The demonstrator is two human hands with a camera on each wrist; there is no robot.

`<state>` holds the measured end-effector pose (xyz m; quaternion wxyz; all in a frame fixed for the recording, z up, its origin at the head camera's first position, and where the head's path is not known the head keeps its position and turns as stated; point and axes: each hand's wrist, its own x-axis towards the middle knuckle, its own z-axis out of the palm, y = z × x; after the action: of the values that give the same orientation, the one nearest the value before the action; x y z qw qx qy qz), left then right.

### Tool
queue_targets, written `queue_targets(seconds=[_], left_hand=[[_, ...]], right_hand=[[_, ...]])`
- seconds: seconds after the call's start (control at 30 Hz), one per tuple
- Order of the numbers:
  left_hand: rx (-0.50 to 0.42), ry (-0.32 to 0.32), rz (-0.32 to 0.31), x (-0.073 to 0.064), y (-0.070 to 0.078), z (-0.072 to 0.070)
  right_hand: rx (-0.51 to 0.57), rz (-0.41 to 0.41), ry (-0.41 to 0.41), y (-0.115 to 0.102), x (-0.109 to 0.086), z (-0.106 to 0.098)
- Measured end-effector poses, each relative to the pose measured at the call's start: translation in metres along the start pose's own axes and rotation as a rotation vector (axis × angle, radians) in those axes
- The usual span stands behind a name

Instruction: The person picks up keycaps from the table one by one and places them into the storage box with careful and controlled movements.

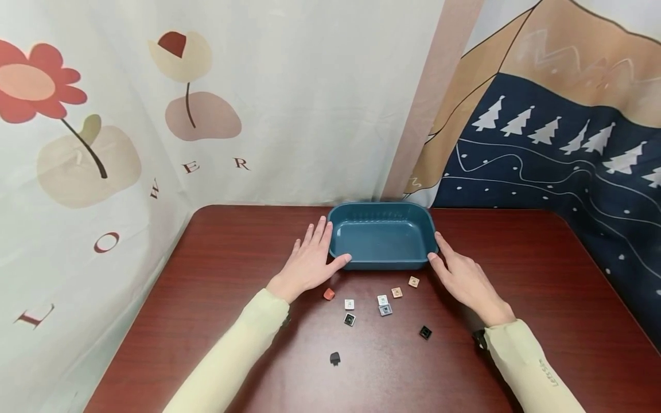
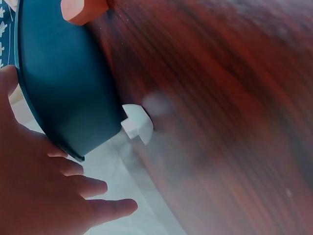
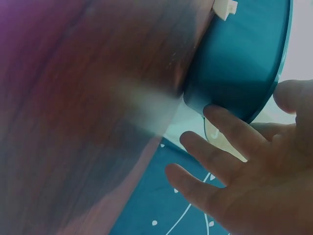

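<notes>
A dark teal rectangular plastic basin (image 1: 382, 265) stands at the back edge of the table. My left hand (image 1: 308, 263) lies along its left end, fingers straight, thumb on the near left rim. At the opposite end my right hand (image 1: 466, 279) touches the basin with thumb and forefinger, its other fingers spread in the right wrist view. Small keycaps lie on the near side: an orange-red one (image 1: 329, 294), white ones (image 1: 349, 304), tan ones (image 1: 396, 292), a grey-blue one (image 1: 385, 310) and black ones (image 1: 425, 332). The left wrist view shows a white keycap (image 2: 139, 122) by the basin's corner.
The reddish-brown wooden table (image 1: 248, 229) has rounded back corners. Behind it hangs a printed curtain (image 1: 310, 103) with flowers and letters, and on the right a navy part (image 1: 516, 155) with white trees. A black keycap (image 1: 335, 358) lies nearest the front.
</notes>
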<state>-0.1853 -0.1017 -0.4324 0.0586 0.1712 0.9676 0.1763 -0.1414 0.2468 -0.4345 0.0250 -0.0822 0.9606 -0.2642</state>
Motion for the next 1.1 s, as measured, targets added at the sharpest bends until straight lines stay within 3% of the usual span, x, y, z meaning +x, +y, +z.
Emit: queue_targets(seconds=[0.4, 0.63, 0.93, 1.1], left_hand=[[0.015, -0.014, -0.022, -0.005, -0.002, -0.002], [0.032, -0.003, -0.028, -0.004, -0.003, 0.0], [0.036, 0.009, -0.024, -0.006, -0.004, -0.002], [0.033, 0.012, -0.025, -0.007, -0.005, -0.003]], right_hand=[[-0.001, -0.017, -0.002, -0.001, 0.0, 0.001], [-0.047, -0.005, 0.022, 0.001, -0.012, -0.009], [-0.134, -0.136, 0.101, -0.002, -0.044, -0.018], [-0.158, -0.224, 0.068, -0.005, -0.057, -0.016]])
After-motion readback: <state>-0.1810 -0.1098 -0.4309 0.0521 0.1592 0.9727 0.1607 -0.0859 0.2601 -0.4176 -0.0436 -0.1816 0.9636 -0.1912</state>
